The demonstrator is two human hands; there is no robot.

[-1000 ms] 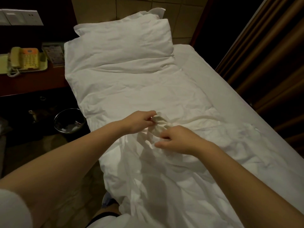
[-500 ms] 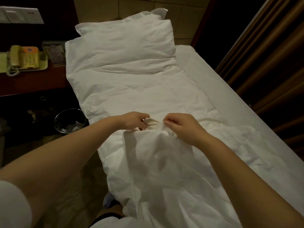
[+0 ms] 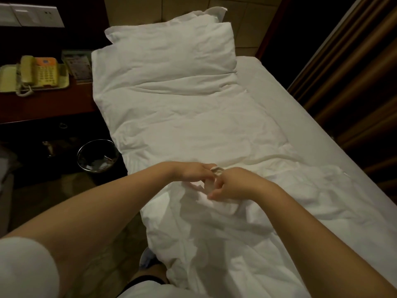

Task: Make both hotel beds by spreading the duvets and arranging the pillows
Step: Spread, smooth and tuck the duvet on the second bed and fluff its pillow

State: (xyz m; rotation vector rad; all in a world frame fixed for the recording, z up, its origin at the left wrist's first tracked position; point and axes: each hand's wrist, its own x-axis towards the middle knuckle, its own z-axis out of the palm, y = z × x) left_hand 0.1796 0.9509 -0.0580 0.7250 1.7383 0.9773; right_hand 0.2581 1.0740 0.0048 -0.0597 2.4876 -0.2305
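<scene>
A white duvet (image 3: 193,117) lies along the single bed, smooth at the far half and bunched in wrinkles near me. A white pillow (image 3: 171,46) rests at the head of the bed against the wall. My left hand (image 3: 193,172) and my right hand (image 3: 234,183) meet over the middle of the duvet, both pinching a small bunched corner of the white fabric between their fingers. The bare white sheet (image 3: 279,100) shows along the bed's right side.
A dark wooden nightstand (image 3: 43,108) at the left carries a yellow telephone (image 3: 36,72) on a tray. A round metal waste bin (image 3: 97,155) stands on the floor beside the bed. Brown curtains (image 3: 354,72) hang at the right.
The raised fold of duvet has dropped lower. My right hand has slid down and towards me, and my left hand has shifted closer to it on the bunched corner.
</scene>
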